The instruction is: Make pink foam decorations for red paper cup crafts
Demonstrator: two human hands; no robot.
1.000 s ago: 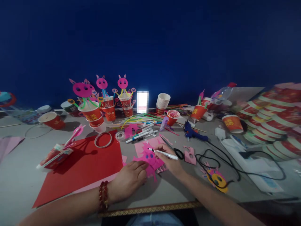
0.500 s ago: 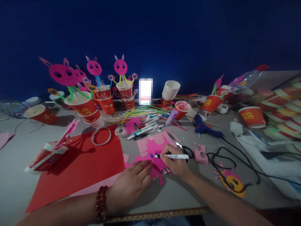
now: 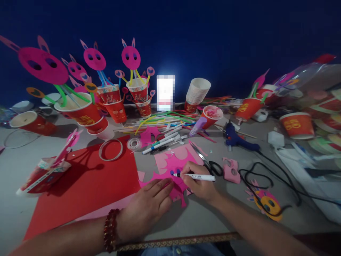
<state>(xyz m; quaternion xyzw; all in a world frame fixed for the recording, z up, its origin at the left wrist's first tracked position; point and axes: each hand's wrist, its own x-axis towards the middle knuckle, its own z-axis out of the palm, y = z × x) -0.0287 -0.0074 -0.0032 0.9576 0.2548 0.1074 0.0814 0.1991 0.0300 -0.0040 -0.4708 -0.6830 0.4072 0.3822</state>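
Note:
My right hand (image 3: 198, 185) grips a white marker (image 3: 201, 176), its tip touching a magenta cut-out shape (image 3: 179, 188) near two blue dots. My left hand (image 3: 150, 201) lies flat with its fingers stretched over the left part of that shape. Beneath the shape is a light pink sheet (image 3: 161, 160). Red paper (image 3: 87, 192) spreads out to the left. Black-handled scissors (image 3: 214, 167) rest just beyond my right hand, beside a pink scrap with holes (image 3: 231, 170).
Markers (image 3: 162, 143), a tape roll (image 3: 134, 143) and straws lie ahead. Cups with pink figures (image 3: 110, 94) stand back left. At the right are a blue glue gun (image 3: 238, 141), its looping black cord and a yellow-faced cut-out (image 3: 269, 204). A white cup stack (image 3: 198, 90) stands behind.
The head view has shifted closer and slightly down, so the cups and figures appear larger and further outward. Both hands stay on the magenta shape, with the marker tip hardly moved.

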